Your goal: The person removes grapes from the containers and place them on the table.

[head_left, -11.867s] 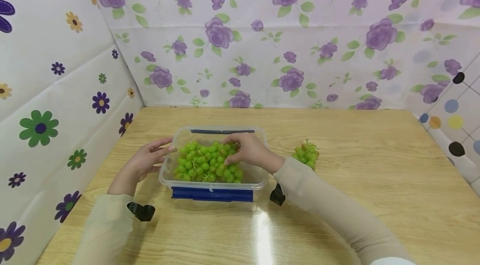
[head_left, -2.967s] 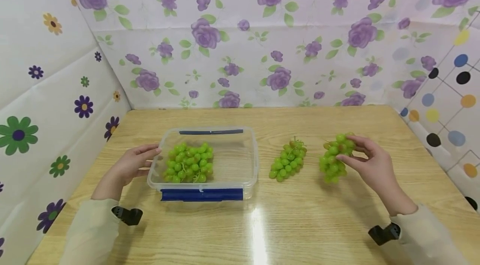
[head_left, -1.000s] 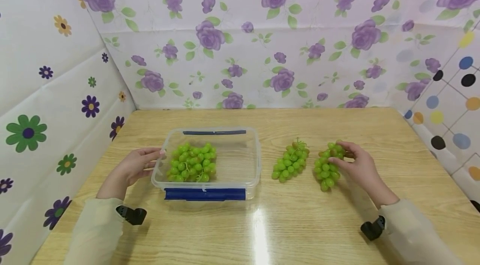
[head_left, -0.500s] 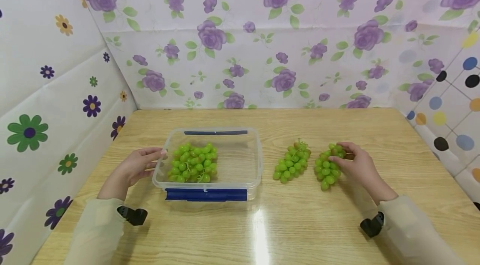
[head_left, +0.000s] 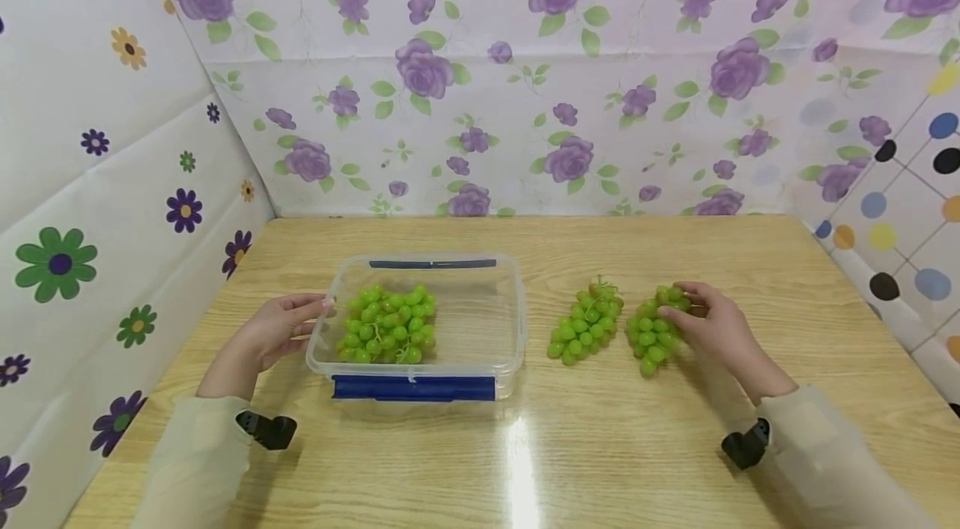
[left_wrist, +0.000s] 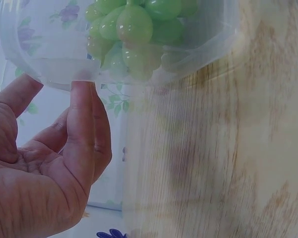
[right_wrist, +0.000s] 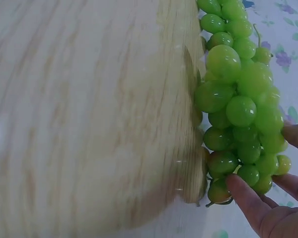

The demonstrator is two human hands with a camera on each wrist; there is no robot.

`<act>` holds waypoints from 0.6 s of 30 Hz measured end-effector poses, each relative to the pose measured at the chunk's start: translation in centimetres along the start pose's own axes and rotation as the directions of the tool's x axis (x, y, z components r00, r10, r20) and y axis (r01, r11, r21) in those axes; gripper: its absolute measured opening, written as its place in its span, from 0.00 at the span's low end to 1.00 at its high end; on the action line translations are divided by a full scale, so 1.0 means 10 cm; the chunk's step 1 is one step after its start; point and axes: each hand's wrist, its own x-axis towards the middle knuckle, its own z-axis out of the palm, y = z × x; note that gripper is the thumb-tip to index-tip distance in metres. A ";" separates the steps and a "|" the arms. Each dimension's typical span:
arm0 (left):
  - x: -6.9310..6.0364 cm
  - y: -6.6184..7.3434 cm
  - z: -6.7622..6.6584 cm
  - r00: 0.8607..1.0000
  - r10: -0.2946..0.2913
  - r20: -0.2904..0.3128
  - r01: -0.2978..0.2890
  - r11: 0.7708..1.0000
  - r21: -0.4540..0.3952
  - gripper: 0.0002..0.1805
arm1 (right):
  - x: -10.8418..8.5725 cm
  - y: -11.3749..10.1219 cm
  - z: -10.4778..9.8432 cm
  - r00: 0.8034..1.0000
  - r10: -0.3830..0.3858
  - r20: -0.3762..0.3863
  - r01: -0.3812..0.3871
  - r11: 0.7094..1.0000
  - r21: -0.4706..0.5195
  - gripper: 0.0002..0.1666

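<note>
A clear plastic container point(head_left: 480, 312) with blue latches stands left of centre, grapes point(head_left: 390, 325) bunched in its left half. My left hand point(head_left: 273, 333) holds the container's left rim, the fingers against the wall just below it in the left wrist view. To the right of the container a bunch of green grapes point(head_left: 585, 325) lies on the table, stem at the far end. Beside it, slightly apart, is a second grape bunch point(head_left: 651, 333), which my right hand point(head_left: 716, 329) grips at its far right end between thumb and fingers. Several of its grapes point(right_wrist: 241, 111) fill the right wrist view.
The wooden table point(head_left: 420, 462) runs back to a wall covering point(head_left: 495, 121) with purple roses. Flowered covering point(head_left: 97, 279) closes off the left side, and a dotted one point(head_left: 907, 262) the right. A bright reflection shows on the tabletop near the front.
Earlier my right hand was inside the fuller container. Since then it has brought out a bunch, lowered it onto the table and shifted it leftward beside the other. My left hand stays on the rim.
</note>
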 end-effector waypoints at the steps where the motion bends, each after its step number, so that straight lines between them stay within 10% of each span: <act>1: 0.00 0.00 0.00 1.000 0.002 0.000 -0.002 1.000 0.002 0.43 | -0.01 -0.01 0.00 1.000 -0.003 0.004 0.003 1.000 0.009 0.45; 18: -0.01 0.02 0.01 1.000 0.002 0.000 -0.002 1.000 0.002 0.42 | -0.08 -0.07 -0.05 0.998 -0.064 -0.004 0.064 0.998 -0.023 0.36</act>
